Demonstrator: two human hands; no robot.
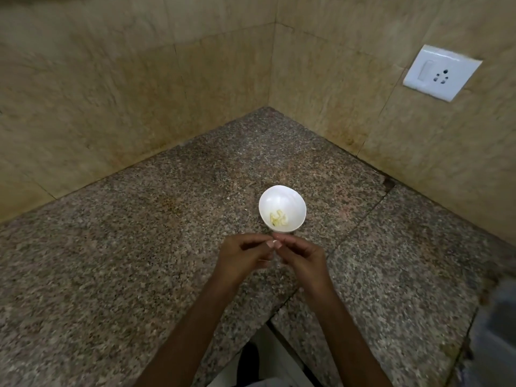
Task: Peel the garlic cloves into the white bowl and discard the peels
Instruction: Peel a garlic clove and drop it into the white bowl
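Granite countertop (139,247) holds the white bowl (282,195), a few peeled cloves (279,218) inside, toward its back corner; left hand (240,256) and right hand (305,256) together pinch a small pale piece (275,243), so peeling looks partway.

Tiny bit (275,243) between left hand (242,256) and right hand (303,259) impossible to identify, grey shape (499,314) blurred
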